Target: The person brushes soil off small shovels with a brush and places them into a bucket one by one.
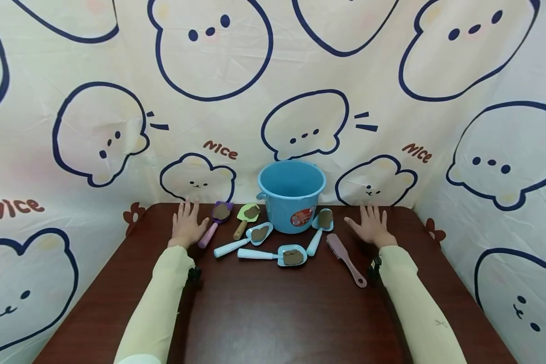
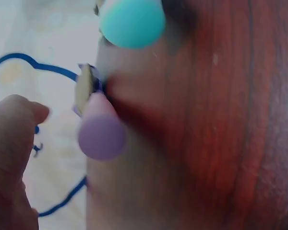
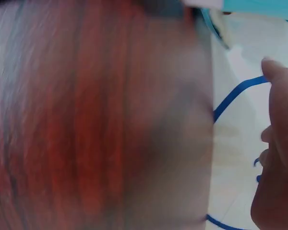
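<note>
My left hand [image 1: 188, 223] lies with fingers spread at the table's far left. Just right of its thumb is a purple toy shovel [image 1: 210, 234] bearing a brown lump; its round handle end [image 2: 102, 138] shows close up in the left wrist view. My right hand [image 1: 371, 227], fingers spread too, is at the far right and holds nothing. Nearest to it lie a pinkish hairbrush [image 1: 346, 259] and a light-blue scoop [image 1: 315, 241] with brown matter in it. Between the hands stands an upright blue bucket [image 1: 277, 212] with a red label.
A green shovel [image 1: 240, 230] with a wood-coloured handle and two more light-blue scoops [image 1: 229, 248] [image 1: 257, 254] lie left of and before the bucket, each with a brown lump. Behind the dark wooden table [image 1: 291, 313] hangs a cartoon-printed cloth [image 1: 236, 121], which also flanks both sides.
</note>
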Demonstrator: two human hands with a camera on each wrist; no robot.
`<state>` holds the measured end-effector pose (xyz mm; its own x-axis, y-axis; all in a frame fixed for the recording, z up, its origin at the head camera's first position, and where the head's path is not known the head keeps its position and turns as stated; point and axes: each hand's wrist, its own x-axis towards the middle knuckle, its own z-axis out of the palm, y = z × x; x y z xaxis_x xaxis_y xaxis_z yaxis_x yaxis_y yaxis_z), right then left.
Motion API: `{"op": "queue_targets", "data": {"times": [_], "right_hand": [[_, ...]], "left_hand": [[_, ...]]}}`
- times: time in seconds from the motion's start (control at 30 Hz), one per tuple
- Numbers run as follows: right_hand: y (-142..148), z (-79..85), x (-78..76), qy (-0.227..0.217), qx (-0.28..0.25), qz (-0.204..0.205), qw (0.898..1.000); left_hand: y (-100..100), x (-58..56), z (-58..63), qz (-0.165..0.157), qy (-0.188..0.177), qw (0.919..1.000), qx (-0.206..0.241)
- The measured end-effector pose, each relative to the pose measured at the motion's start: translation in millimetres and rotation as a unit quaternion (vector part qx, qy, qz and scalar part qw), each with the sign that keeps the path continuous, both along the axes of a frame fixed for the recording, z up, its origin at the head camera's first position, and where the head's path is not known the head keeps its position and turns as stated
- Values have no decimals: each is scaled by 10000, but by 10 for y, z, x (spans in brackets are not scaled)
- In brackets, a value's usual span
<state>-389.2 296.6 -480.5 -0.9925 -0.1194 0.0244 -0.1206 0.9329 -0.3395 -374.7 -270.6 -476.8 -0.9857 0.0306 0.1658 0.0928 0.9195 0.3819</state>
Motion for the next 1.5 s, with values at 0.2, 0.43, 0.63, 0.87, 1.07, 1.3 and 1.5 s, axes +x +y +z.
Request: {"op": "queue_targets", "data": {"times": [0.2,0.43,0.63,0.87,1.07,1.3,1.5], "right_hand": [[-150,203,134,-222,7,165,9996],[-379,483,481,-1080,237,98,9938],[-560,533,729,-1747,267,-87,9842],[-747,470,941,-1769,719,-266,9812],[-793,385,985,-1862,940,-335,9774],[-730,334,1001,-1807,743,-161,9806],[-671,318,986,-1908,264,-63,9813]], "left_hand": [[168,49,138,-563,578,9964,257],[580,281,363,-1646,743,9794,907],[893,515,429,-2278,405,9677,1007],[1209,609,335,-2725,-13,9592,746],[1376,605,217,-2789,-101,9593,429],[1403,617,117,-2444,-440,9686,125],[1393,622,53,-2234,-823,9711,194]]}}
